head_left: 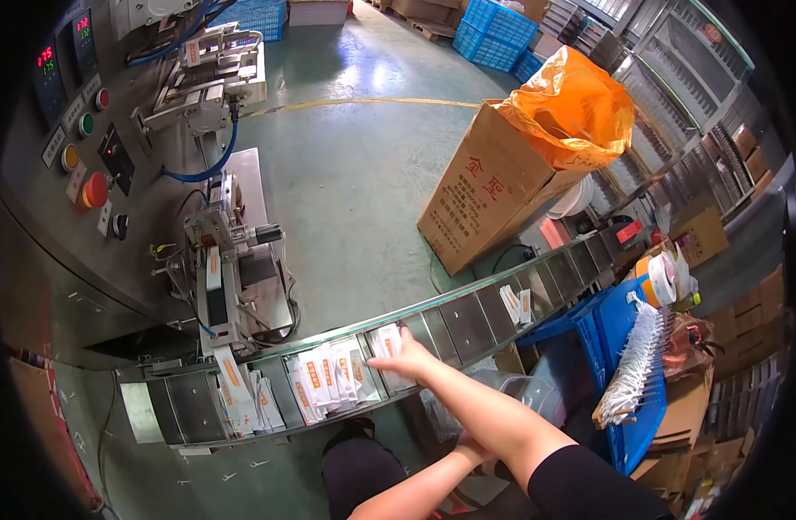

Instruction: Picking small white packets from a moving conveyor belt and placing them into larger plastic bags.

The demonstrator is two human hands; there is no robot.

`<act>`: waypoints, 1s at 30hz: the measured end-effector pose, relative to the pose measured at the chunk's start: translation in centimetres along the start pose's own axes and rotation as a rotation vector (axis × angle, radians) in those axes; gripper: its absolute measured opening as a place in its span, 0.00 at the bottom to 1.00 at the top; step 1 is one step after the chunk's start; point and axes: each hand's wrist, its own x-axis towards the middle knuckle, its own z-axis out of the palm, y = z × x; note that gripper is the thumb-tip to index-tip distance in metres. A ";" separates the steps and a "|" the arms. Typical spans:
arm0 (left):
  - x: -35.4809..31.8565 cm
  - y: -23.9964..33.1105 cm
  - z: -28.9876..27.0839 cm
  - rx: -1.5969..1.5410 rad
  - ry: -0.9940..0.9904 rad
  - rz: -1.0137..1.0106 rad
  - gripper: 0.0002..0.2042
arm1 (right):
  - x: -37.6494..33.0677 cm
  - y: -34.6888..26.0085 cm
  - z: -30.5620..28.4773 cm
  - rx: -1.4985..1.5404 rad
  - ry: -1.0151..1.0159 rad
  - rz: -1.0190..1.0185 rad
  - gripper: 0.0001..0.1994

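A conveyor [463, 329] of metal compartments curves across in front of me. My right hand [402, 357] reaches over it, thumb and fingers around a small stack of white packets [385, 336] in one compartment. To the left, the neighbouring compartment holds several white packets with orange print [329, 377]. Farther left, a narrow pile of similar packets [249, 400] lies beneath the machine's outlet. My left hand [474, 449] is below the conveyor, crossed under my right forearm. Its fingers are hidden, close to a clear plastic bag [528, 390].
A machine with a control panel [86, 173] stands at left. Beyond the conveyor is a tall cardboard box [489, 186] with an orange liner bag [580, 108]. More packets [515, 305] lie farther right along the conveyor. On my right are a blue crate [619, 347] and white ties on a rack [636, 364].
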 end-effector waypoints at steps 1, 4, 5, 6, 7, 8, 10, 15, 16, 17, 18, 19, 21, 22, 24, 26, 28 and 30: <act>1.7 1.0 0.3 -0.039 0.100 -0.243 0.27 | -0.5 -1.2 1.7 -0.103 0.017 -0.075 0.45; 5.0 1.6 -2.4 -0.162 0.295 -0.791 0.30 | -0.3 -2.3 6.1 0.172 -0.182 -0.151 0.52; 3.7 -1.8 -2.9 -0.109 0.239 -0.264 0.28 | 1.4 1.8 2.4 0.421 -0.147 -0.088 0.56; 2.5 -4.8 -6.1 -0.091 0.155 0.233 0.26 | 1.8 3.7 0.3 0.506 -0.058 -0.043 0.52; -0.8 -5.6 -8.9 -0.121 0.073 0.695 0.24 | 1.4 3.3 0.2 0.513 -0.041 -0.036 0.52; -5.1 -5.4 -12.5 -0.156 -0.014 1.146 0.23 | 0.6 2.0 0.4 0.343 0.027 -0.034 0.47; -11.8 -4.0 -18.0 -0.389 -0.308 1.428 0.22 | -0.3 0.1 1.5 0.263 0.061 -0.065 0.37; -15.5 -4.4 -21.7 -0.735 -0.413 1.225 0.23 | -0.2 0.5 0.7 0.545 -0.083 -0.145 0.31; -15.8 -4.5 -23.0 -0.038 -0.148 1.364 0.22 | 0.0 0.9 0.0 0.577 -0.103 -0.146 0.34; -14.8 -4.1 -22.7 0.151 -0.068 1.434 0.22 | 0.4 1.7 -0.7 0.609 -0.119 -0.146 0.37; -14.8 -3.7 -23.0 0.275 -0.075 1.414 0.24 | 0.6 1.7 -1.1 0.607 -0.064 -0.193 0.35; -14.9 -3.3 -23.2 0.400 -0.084 1.392 0.26 | 0.4 2.1 -2.1 0.698 -0.102 -0.241 0.32; -14.3 -3.5 -22.4 0.333 -0.017 1.281 0.29 | -0.2 2.8 -4.8 0.810 -0.175 -0.243 0.30; -14.4 -3.7 -22.3 0.264 0.065 1.156 0.32 | -1.0 2.1 -5.9 0.799 -0.127 -0.200 0.26; -15.4 -3.4 -22.6 0.216 0.054 1.167 0.32 | -2.7 3.0 -9.3 0.855 -0.088 -0.176 0.22; -16.1 -2.8 -23.0 0.140 0.012 1.165 0.35 | -3.7 5.8 -12.1 0.963 -0.062 -0.130 0.22; -15.9 -2.6 -23.5 0.084 -0.017 1.126 0.37 | -6.2 8.0 -14.5 1.088 -0.046 -0.084 0.24; -15.3 -2.8 -23.4 0.034 0.091 1.157 0.38 | -9.2 11.5 -16.1 1.043 0.036 -0.087 0.28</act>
